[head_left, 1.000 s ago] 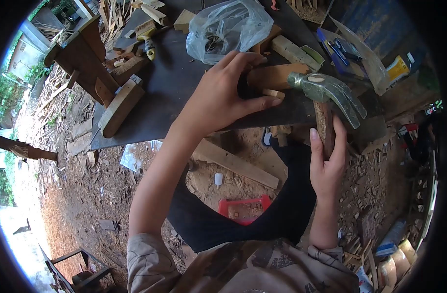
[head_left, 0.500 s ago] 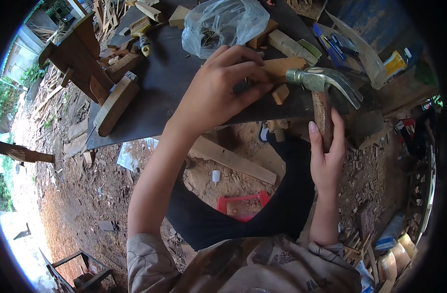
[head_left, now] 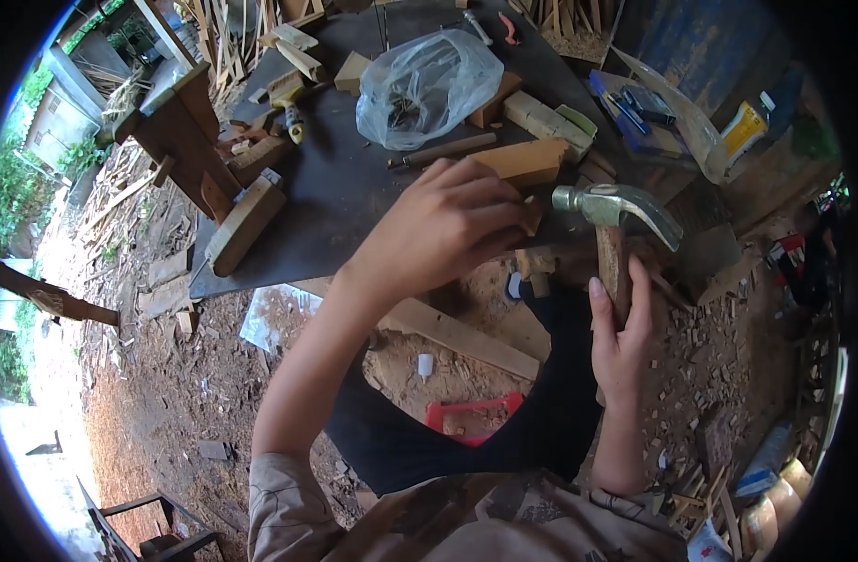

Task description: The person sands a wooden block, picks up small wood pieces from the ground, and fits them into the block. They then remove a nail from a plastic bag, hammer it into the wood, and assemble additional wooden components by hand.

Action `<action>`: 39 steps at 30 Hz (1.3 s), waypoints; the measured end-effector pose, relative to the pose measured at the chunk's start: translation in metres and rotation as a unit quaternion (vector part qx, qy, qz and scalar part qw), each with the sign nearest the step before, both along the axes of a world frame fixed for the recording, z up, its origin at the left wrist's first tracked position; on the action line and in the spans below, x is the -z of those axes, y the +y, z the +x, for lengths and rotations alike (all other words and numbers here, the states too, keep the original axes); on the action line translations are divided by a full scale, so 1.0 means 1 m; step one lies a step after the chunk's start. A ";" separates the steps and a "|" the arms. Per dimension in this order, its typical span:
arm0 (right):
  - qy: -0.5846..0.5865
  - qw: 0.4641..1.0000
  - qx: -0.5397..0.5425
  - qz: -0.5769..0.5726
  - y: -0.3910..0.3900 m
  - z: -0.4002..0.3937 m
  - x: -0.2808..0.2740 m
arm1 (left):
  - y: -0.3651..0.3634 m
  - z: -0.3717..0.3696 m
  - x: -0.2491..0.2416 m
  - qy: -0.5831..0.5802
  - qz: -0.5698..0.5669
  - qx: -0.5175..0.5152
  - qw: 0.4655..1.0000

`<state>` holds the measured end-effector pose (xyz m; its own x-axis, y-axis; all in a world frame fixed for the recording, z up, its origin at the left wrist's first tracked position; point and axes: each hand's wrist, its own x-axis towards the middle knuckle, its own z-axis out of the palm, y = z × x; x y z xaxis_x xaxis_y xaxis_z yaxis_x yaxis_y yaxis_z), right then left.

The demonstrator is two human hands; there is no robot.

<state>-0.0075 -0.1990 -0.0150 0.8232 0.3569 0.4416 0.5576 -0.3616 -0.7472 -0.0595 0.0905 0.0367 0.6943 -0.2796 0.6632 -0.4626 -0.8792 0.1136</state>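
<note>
My right hand [head_left: 621, 342] is wrapped round the wooden handle of a claw hammer [head_left: 613, 248], its metal head up and the claw pointing right. Over the table's near edge, my left hand [head_left: 466, 220] is closed with fingertips pinched together on a small wood block [head_left: 534, 215], mostly hidden by the fingers. The hammer's striking face is just right of those fingertips, apart from them. Behind the left hand lies a larger light-brown wood block [head_left: 527, 161]. A slim tool with a wooden handle [head_left: 448, 150] lies beside it.
On the dark table [head_left: 326, 206] are a clear plastic bag [head_left: 429, 84], a yellow-handled tool [head_left: 294, 122] and wood offcuts [head_left: 546, 120]. A wooden assembly [head_left: 190, 150] stands at the left. A red plastic frame [head_left: 471, 407] sits between my legs on ground strewn with wood scraps.
My left hand has moved down and right, its fingers now closed on the small block that lay on the table. The hammer has dropped slightly in view with my right hand.
</note>
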 end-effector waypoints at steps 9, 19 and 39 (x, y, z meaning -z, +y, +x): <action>0.056 0.998 -0.001 0.019 -0.020 -0.006 0.009 | -0.020 0.005 -0.003 0.005 -0.029 -0.016 0.999; 0.053 0.998 -0.012 0.029 -0.027 -0.003 0.016 | -0.022 0.003 -0.004 0.052 -0.162 -0.071 0.983; -0.030 0.998 -0.055 -0.006 -0.002 0.004 -0.015 | -0.011 -0.002 -0.001 0.058 -0.241 -0.048 0.968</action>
